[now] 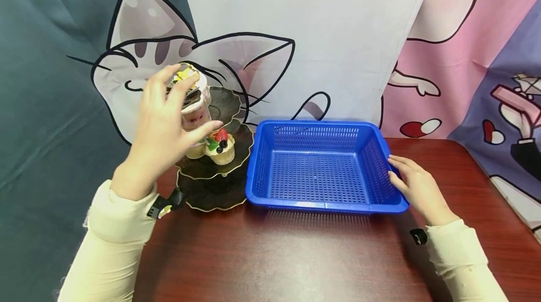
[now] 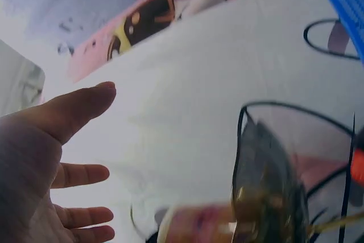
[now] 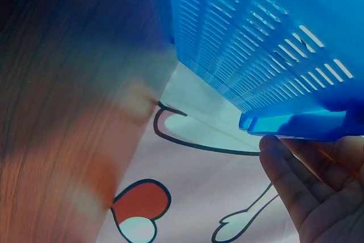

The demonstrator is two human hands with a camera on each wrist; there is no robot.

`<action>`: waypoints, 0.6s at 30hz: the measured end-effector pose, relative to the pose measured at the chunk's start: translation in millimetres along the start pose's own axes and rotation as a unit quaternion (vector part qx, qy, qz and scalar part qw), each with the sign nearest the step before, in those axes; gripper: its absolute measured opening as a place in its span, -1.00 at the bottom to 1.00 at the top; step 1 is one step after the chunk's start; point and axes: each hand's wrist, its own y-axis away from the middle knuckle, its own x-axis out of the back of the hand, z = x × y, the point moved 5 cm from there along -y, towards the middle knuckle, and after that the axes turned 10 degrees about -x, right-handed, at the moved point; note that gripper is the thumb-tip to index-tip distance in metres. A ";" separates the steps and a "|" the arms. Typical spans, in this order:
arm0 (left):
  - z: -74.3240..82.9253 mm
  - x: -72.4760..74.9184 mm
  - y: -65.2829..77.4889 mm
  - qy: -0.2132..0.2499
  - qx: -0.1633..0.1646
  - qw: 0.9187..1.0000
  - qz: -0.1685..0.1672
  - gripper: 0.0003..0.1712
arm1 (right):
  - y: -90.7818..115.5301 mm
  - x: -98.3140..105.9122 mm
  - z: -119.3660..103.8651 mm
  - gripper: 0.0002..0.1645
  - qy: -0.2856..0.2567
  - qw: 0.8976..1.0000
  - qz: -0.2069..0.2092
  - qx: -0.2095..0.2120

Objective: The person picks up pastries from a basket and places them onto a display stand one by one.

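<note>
My left hand (image 1: 162, 119) is raised before a tiered black stand (image 1: 207, 194) with gold wavy edges. Its fingers and thumb are spread apart, and the left wrist view has nothing between them. Behind the hand, partly hidden, are a clear-sided dessert with pink filling (image 1: 197, 116) and a yellow-topped dessert (image 1: 186, 74). Beyond the thumb tip, a cupcake (image 1: 221, 152) topped with a strawberry, dark berries and green slices sits on the middle tier. My right hand (image 1: 420, 191) touches the right rim of a blue plastic basket (image 1: 314, 205) with its fingertips, fingers nearly straight.
The basket, with slotted walls and floor, stands on a reddish-brown wooden table (image 1: 296, 255), close to the stand's right side. Behind the table hangs a cloth backdrop (image 1: 338, 58) printed with cartoon cats. A dark band (image 1: 160, 205) is on the left wrist.
</note>
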 end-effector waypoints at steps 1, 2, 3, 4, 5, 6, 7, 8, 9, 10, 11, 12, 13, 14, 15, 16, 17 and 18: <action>5.3 -2.9 0.7 0.003 -0.012 1.000 0.000 -0.09 | -0.2 0.3 0.1 -0.47 0.000 1.000 0.000 0.000; 10.1 -5.9 1.7 0.007 -0.022 1.000 -0.003 -0.06 | -0.3 0.6 0.0 -0.47 0.001 1.000 0.002 0.001; 14.7 -9.0 3.0 0.009 -0.034 0.999 -0.006 -0.03 | -0.5 0.9 -0.1 -0.47 0.002 1.000 0.003 0.002; 19.2 -12.2 4.7 0.011 -0.044 0.999 -0.010 0.00 | -0.4 1.3 0.0 -0.47 0.003 1.000 0.003 0.002; 23.2 -15.5 6.3 0.013 -0.054 0.998 -0.013 0.04 | -0.2 1.8 0.0 -0.47 0.003 1.000 0.004 0.002; 27.1 -18.7 8.5 0.016 -0.060 0.998 -0.016 0.07 | -0.1 2.2 0.0 -0.47 0.004 1.000 0.004 0.003; 30.8 -22.2 10.7 0.019 -0.065 0.998 -0.021 0.10 | 0.6 2.8 0.2 -0.47 0.005 1.000 0.004 0.002; 34.1 -25.2 12.7 0.019 -0.072 0.997 -0.028 0.12 | 1.1 2.3 0.1 -0.47 0.004 1.000 0.003 0.002; 37.5 -28.4 14.7 0.020 -0.079 0.996 -0.035 0.14 | 1.5 1.8 -0.1 -0.47 0.004 1.000 0.002 0.001; 40.7 -31.9 16.6 0.021 -0.085 0.995 -0.043 0.15 | 2.0 1.5 -0.1 -0.47 0.003 1.000 0.002 0.000; 43.8 -35.7 18.6 0.024 -0.091 0.994 -0.051 0.16 | 2.2 1.0 -0.1 -0.47 0.002 1.000 0.003 0.000; 47.0 -39.8 20.7 0.028 -0.097 0.993 -0.060 0.17 | 2.5 0.3 -0.1 -0.46 0.001 1.000 0.002 -0.001; 50.2 -44.7 22.9 0.033 -0.102 0.992 -0.069 0.17 | 2.8 -0.1 0.1 -0.46 0.002 1.000 0.002 -0.002; 53.6 -50.0 25.2 0.038 -0.108 0.990 -0.081 0.18 | 2.6 -0.4 -0.2 -0.46 0.001 1.000 0.005 0.000; 57.0 -55.7 27.4 0.043 -0.112 0.988 -0.094 0.18 | 2.3 -0.7 -0.5 -0.47 0.000 1.000 0.008 0.002; 60.1 -61.7 30.0 0.047 -0.115 0.987 -0.107 0.18 | 2.0 -0.9 -0.9 -0.48 -0.001 1.000 0.012 0.005; 63.2 -68.1 32.8 0.051 -0.117 0.985 -0.120 0.19 | 1.7 -1.2 -1.4 -0.48 -0.002 1.000 0.016 0.009; 66.1 -74.7 35.7 0.053 -0.118 0.982 -0.135 0.20 | 1.3 -1.5 -2.1 -0.48 -0.004 1.000 0.019 0.012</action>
